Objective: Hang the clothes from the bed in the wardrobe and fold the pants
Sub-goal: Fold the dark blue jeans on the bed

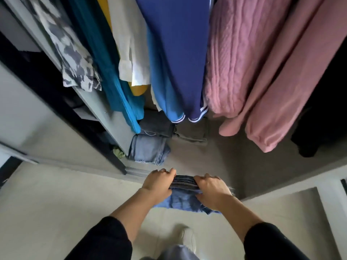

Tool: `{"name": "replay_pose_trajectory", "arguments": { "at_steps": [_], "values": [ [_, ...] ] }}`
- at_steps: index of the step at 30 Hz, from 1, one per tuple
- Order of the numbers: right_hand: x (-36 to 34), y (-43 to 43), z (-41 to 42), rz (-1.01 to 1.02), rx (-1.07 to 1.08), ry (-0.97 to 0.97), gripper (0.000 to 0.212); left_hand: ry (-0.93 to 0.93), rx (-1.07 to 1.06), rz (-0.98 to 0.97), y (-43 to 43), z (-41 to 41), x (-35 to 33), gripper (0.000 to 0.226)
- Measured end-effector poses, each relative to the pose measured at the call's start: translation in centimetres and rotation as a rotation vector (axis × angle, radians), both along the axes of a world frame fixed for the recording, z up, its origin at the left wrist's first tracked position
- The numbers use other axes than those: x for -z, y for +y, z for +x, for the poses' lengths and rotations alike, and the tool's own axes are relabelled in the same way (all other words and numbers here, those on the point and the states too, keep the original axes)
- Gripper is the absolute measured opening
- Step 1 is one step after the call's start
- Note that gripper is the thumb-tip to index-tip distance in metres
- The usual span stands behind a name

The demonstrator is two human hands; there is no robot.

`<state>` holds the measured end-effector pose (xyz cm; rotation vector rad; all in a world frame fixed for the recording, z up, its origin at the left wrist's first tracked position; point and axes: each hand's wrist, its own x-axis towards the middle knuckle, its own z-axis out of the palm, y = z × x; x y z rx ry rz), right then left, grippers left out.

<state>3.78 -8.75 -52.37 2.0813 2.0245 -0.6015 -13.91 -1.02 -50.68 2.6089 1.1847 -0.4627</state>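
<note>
I had left hand (159,182) and right hand (212,188) clamped on both ends of the folded jeans (185,194), near edge of wardrobe floor (202,160). Probably so the folds held for stacking by the light denim pair (150,150).

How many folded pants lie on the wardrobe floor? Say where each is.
3: light-blue jeans front left, a dark grey pair behind them, an olive pair right of that. Hanging clothes may hide more.

We look down on a pale, softly lit floor (56,212) meeting the grey wardrobe base (216,162) and a dark door frame (47,79).
</note>
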Motion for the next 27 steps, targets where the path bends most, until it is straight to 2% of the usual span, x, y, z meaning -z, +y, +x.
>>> {"name": "replay_pose_trajectory", "arguments": {
  "at_steps": [6,9,13,15,16,19,21,24,27],
  "values": [
    [10.9,9.9,2.6,0.042,0.081,-0.068,0.042,-0.069,0.02,0.154,9.9,2.9,12.2,0.039],
    [17.2,14.0,4.4,0.147,0.078,-0.181,0.046,-0.128,0.028,0.268,14.0,4.8,18.2,0.044],
    [25.9,16.1,5.0,0.309,0.007,-0.37,0.065,-0.222,0.075,0.409,16.8,5.5,27.3,0.045],
    [30.6,15.6,4.2,0.332,0.019,-0.342,0.065,-0.217,0.136,0.395,16.4,4.9,32.0,0.043],
    [33.4,15.0,3.6,0.263,0.058,-0.298,0.064,-0.192,0.164,0.413,15.9,4.5,34.2,0.041],
    [39.7,12.9,1.9,0.058,0.133,-0.215,0.063,-0.069,0.157,0.169,13.9,3.6,40.5,0.044],
    [41.2,12.8,1.9,0.074,0.166,-0.202,0.057,-0.056,0.089,0.108,13.5,3.6,42.3,0.048],
    [41.6,14.0,2.8,0.099,0.133,-0.239,0.062,-0.099,0.076,0.188,14.2,4.2,43.0,0.047],
    [41.5,15.7,3.8,0.11,0.195,-0.174,0.066,-0.118,0.014,0.244,15.4,4.9,43.2,0.047]
  ]
}}
